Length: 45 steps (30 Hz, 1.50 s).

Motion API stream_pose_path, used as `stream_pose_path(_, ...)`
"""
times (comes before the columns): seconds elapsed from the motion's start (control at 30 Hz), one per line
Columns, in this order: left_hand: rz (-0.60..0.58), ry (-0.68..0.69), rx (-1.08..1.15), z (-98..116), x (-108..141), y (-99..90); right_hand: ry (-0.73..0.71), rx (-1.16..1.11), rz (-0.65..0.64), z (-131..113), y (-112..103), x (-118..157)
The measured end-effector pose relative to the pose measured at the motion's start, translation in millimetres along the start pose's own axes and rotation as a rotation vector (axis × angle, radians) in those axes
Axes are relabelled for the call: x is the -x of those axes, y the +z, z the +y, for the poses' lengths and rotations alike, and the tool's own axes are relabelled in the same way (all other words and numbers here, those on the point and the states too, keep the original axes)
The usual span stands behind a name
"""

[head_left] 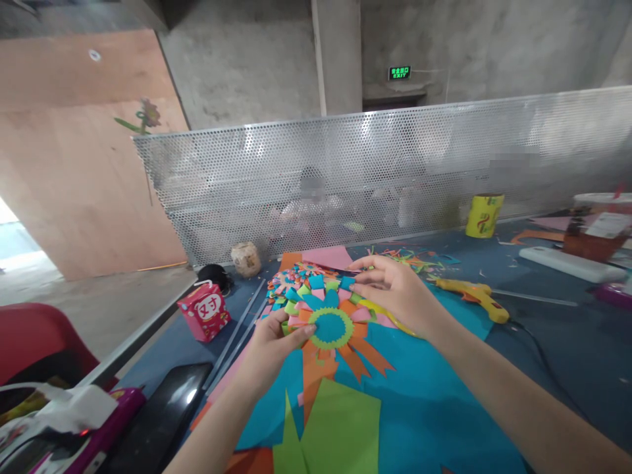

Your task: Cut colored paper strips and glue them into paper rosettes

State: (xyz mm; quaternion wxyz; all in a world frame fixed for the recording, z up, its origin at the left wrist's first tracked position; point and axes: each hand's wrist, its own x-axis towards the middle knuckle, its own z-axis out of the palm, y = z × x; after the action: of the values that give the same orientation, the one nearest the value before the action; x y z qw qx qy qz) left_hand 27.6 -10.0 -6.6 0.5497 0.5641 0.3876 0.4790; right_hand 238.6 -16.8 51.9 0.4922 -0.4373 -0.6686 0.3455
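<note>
A rosette [332, 328] of coloured strips and loops, with a round blue centre ringed in scalloped green, is held up over the table. My left hand [270, 349] pinches its left side, thumb on the front near the green ring. At the upper right edge is my right hand [395, 289], fingers stretched and apart, fingertips against or just beside a blue loop. Orange tails [368, 355] hang from the rosette's lower right. Something yellow and curved [390, 316], partly hidden, lies below my right hand. Beneath are a large blue sheet [419, 395] and a green sheet [345, 421].
A yellow glue gun [474, 296] with its cord lies right. Small coloured loops [286, 280] and thin scraps [405, 260] sit behind. Leftward are a pink box [205, 311], clear sticks [237, 336] and a black phone [162, 415]. A perforated metal screen [276, 164] borders the back.
</note>
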Motion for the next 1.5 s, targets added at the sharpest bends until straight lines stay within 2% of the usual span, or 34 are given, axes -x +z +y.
stream_pose_path(0.2, 0.049, -0.009, 0.017, -2, -1, -1.0, -0.032, 0.053, 0.029, 6, -3, -2)
stream_pose_path(0.4, 0.06, -0.059, 0.053, -1, 1, 1.9, 0.016, -0.037, -0.004, 15, 5, -9)
stream_pose_path(0.6, 0.101, -0.067, 0.122, -1, 0, 2.9, 0.018, -0.037, 0.022, 16, 4, -9)
stream_pose_path(0.8, 0.09, -0.088, 0.184, -1, -1, 3.9, 0.162, -0.073, -0.087, 22, 5, -7)
stream_pose_path(0.97, 0.127, -0.022, 0.056, -5, -4, 2.3, 0.091, -0.061, -0.082, 32, 9, -9)
stream_pose_path(1.03, 0.169, 0.12, -0.114, -6, -4, -0.6, 0.058, -0.087, -0.092, 35, 10, -8)
stream_pose_path(1.07, 0.195, 0.247, -0.239, -5, -3, -2.8, 0.025, -0.078, -0.082, 37, 11, -7)
stream_pose_path(1.1, 0.216, 0.422, -0.378, -3, -2, -5.3, -0.021, -0.052, -0.054, 38, 10, -5)
stream_pose_path(1.2, 0.245, 1.09, -0.813, 6, 4, -13.3, -0.153, -0.009, 0.13, 39, 9, 0)
stream_pose_path(1.23, 0.244, 1.277, -0.942, 10, 7, -15.5, -0.161, -0.052, 0.181, 39, 8, 1)
stream_pose_path(1.27, 0.241, 1.406, -1.06, 14, 10, -17.0, -0.139, -0.125, 0.194, 38, 7, 2)
stream_pose_path(1.33, 0.235, 1.531, -1.26, 21, 14, -18.1, 0.007, -0.291, 0.083, 37, 6, 1)
stream_pose_path(1.43, 0.209, 1.58, -1.428, 27, 18, -16.1, 0.288, -0.429, -0.203, 33, 6, 1)
stream_pose_path(1.5, 0.191, 1.591, -1.468, 28, 19, -13.7, 0.35, -0.463, -0.265, 32, 8, 2)
